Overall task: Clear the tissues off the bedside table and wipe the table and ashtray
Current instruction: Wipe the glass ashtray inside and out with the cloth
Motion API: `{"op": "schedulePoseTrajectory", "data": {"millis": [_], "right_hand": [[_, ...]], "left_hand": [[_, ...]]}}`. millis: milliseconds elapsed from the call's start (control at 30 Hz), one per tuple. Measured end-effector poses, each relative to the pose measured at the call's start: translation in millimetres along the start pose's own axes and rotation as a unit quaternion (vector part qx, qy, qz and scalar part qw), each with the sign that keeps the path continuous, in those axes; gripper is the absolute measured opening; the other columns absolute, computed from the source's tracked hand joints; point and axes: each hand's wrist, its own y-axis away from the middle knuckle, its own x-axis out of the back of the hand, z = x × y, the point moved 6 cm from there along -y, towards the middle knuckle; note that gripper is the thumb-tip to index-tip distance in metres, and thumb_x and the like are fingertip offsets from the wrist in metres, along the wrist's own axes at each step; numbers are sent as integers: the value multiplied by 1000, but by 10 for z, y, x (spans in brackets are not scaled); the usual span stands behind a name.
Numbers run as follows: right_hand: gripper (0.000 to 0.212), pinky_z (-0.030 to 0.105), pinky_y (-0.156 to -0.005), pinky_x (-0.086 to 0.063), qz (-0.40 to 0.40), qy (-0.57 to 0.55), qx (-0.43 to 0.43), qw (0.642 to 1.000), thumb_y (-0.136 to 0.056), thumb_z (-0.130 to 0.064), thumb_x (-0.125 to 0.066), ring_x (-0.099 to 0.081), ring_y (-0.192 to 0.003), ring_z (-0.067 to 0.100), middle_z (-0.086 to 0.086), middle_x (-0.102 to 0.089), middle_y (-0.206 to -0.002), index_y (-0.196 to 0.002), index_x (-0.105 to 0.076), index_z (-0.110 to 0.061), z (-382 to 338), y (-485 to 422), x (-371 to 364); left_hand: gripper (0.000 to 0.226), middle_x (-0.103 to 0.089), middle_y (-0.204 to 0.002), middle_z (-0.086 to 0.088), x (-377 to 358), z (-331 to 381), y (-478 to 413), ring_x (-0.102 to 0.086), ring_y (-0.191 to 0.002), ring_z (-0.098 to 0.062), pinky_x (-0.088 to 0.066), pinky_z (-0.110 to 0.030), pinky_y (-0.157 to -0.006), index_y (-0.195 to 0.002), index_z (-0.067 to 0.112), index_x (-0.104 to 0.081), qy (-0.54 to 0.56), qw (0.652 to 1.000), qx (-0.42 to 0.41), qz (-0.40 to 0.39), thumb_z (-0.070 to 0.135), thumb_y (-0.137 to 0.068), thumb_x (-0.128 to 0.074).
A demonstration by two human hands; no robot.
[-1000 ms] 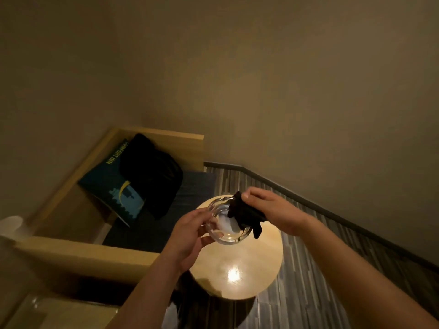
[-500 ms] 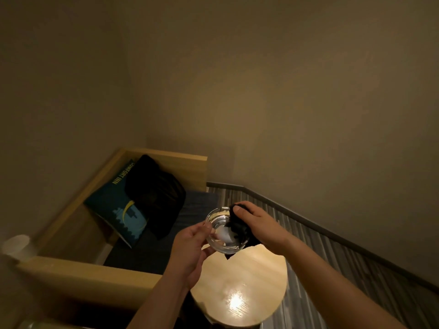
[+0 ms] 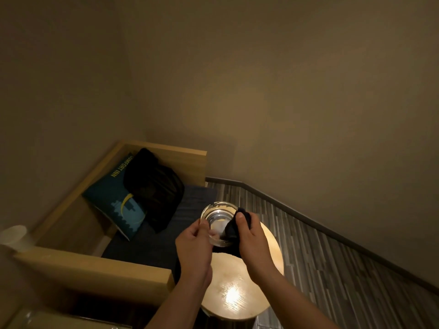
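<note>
At the far left, a teal printed cushion [image 3: 114,205] and a black bag [image 3: 152,186] are propped in the corner of a light wooden bench [image 3: 95,264], well apart from the work. The left hand [image 3: 193,243] is closed on the near left rim of the round clear glass ashtray [image 3: 217,220], thumb on top, so that the dish is kept lifted and tilted above the round pale wooden bedside table [image 3: 237,290], presumably so the bowl is steadied against the wiping. The right hand [image 3: 250,238] is clamped around a bunched black cloth [image 3: 235,227], which is pressed into the right side of the ashtray's bowl. The ashtray thus lies between the two grips, held from the left and rubbed from the right. No tissues are seen on the tabletop, so the clearing is judged done
</note>
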Motion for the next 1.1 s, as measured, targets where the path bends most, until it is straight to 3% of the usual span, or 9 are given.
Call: {"op": "schedulePoseTrajectory", "data": {"millis": [167,267,400,533,700,800,867,1033,1100], "right_hand": [[14,25,-64,-61,-11,13,-8,1000,-107,-34,-46,-65,-100,15,-5,-64,-111,-118,-54,-29,-64,-38,113],[15,41,-86,-63,-91,65,5,994,-105,-34,-50,-66,-104,21,3,-66,-115,-115,-60,-28,-148,-132,174],[24,41,-91,-61,-207,119,4,971,-103,-39,-54,-67,-107,24,4,-67,-116,-122,-61,-27,-234,-144,124],[23,43,-84,-64,-174,78,-2,982,-104,-40,-51,-68,-105,26,4,-67,-116,-122,-60,-29,-228,-103,77],[14,32,-70,-64,-41,10,-13,999,-106,-38,-46,-68,-99,19,0,-66,-110,-111,-59,-34,-104,25,56],[17,29,-66,-62,-12,-6,-16,1000,-107,-34,-45,-68,-97,16,-5,-66,-110,-119,-57,-31,-22,104,35],[17,31,-66,-63,-21,5,-16,1000,-107,-33,-46,-68,-98,17,-4,-65,-111,-120,-57,-30,-9,131,57],[14,50,-76,-65,-95,84,3,992,-105,-34,-49,-66,-103,26,1,-63,-115,-116,-59,-34,-159,23,205],[19,45,-82,-64,-150,98,1,984,-105,-34,-51,-65,-106,27,3,-63,-117,-121,-60,-31,-242,-24,226]], "left_hand": [[24,-71,-116,-9,-36,-72,-52,-72,-103,-26,-64,-43,-79,-125,15,-64,-3,996,34,-77,19,-101,-62],[31,-72,-117,-17,-73,3,-195,-72,-105,-36,-63,-51,-82,-122,16,-67,-36,982,96,-158,37,-100,-61],[44,-78,-108,-16,-147,151,-219,-73,-106,-39,-55,-58,-99,-112,17,-74,-167,953,99,-234,52,-104,-48],[41,-78,-100,-12,-150,162,-244,-74,-97,-29,-57,-50,-95,-102,16,-75,-198,960,42,-195,38,-108,-42],[34,-71,-104,-9,-148,-9,-155,-67,-92,-25,-53,-36,-70,-106,16,-65,-119,990,51,-64,39,-109,-40],[38,-68,-113,-10,-131,-113,-69,-66,-100,-27,-58,-45,-89,-123,17,-60,-94,994,49,-19,44,-109,-37],[37,-69,-114,-9,-134,-160,-56,-67,-102,-27,-57,-48,-94,-125,18,-61,-96,993,55,-32,43,-109,-38],[36,-76,-97,-16,-103,-46,-220,-72,-90,-32,-60,-47,-79,-113,5,-69,-96,975,104,-169,34,-105,-50],[38,-79,-100,-15,-95,30,-244,-75,-91,-31,-61,-45,-75,-113,10,-72,-121,964,111,-210,41,-104,-51]]}}
